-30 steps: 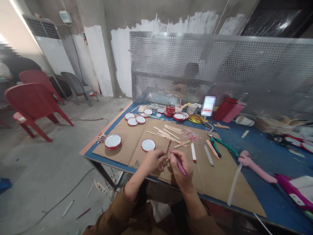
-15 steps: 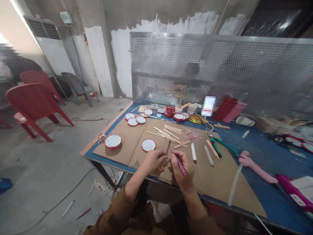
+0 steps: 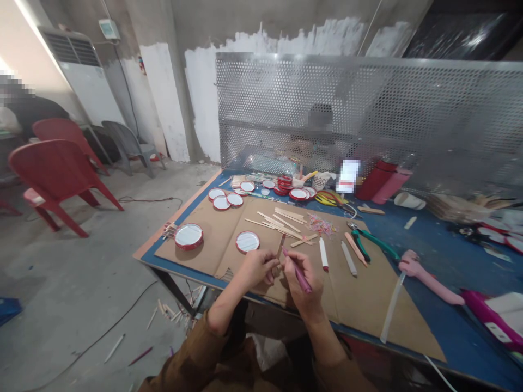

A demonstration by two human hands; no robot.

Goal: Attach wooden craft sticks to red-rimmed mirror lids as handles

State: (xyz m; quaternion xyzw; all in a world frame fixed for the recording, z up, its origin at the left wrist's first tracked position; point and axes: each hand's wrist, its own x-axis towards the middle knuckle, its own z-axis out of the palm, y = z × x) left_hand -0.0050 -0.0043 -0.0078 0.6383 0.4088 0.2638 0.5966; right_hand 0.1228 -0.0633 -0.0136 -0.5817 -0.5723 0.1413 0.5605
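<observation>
Pinched in my left hand (image 3: 258, 269) is a flat wooden stick (image 3: 281, 243), standing up from the fingers, its upper part coloured dark reddish. My right hand (image 3: 300, 269) grips a purple-pink marker pen (image 3: 303, 280) like a pencil, its tip at the stick's side; whether it touches I cannot tell. Beyond the hands lie several bare wooden sticks (image 3: 281, 220) and a tangle of coloured rubber bands (image 3: 321, 224). A round white disc with a red rim (image 3: 247, 242) rests just left of my left hand. To the right are a white marker (image 3: 323, 254) and a grey marker (image 3: 348, 258).
Cardboard (image 3: 220, 228) covers part of the blue table (image 3: 420, 245). Green-handled pliers (image 3: 362, 245), a pink glue gun (image 3: 429, 279) and a red-rimmed round stack (image 3: 188, 237) lie on it. A perforated metal panel (image 3: 269, 98) closes the back. Red chairs (image 3: 61, 174) stand left.
The marker's tip has shifted very slightly left, closer to the stick. Both hands otherwise keep their pose and grip.
</observation>
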